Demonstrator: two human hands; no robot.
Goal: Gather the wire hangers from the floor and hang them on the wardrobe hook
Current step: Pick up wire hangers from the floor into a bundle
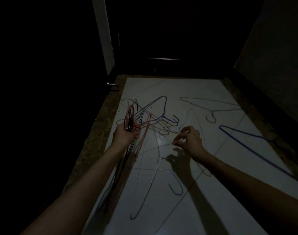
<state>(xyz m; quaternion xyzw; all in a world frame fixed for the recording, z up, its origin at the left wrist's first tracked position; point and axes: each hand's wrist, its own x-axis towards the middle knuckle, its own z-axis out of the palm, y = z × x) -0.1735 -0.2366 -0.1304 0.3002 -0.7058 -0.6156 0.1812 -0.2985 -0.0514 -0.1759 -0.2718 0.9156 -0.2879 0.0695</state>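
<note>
Lying scattered on the floor are wire hangers, thin and dim in poor light. Three lie singly and can be counted: a grey hanger at far right, a blue hanger near the right edge, and a purple hanger at the far side of a tangle. The tangle itself, centre left, holds several pale and pink hangers; their number cannot be told. More pale wire runs across the near centre, with two hook ends showing, count uncertain.

The left hand grips a bundle of hangers, pink and dark ones together, at least three; the exact number is not readable. Its fingers curl round the hook ends, which stand up above the fist, while the bodies trail down along the forearm towards the near left.

The right hand is held just above the floor at centre, back upward, fingers bent, thumb and fingertips pinching a pale wire. Its shadow falls directly beneath it.

The floor is a light tiled strip bounded by a dark speckled border on the left and right. A dark door closes the far end; a wall rises at right. Bare tile lies at near right, between the right forearm and the blue hanger. The wardrobe hook cannot be made out.
</note>
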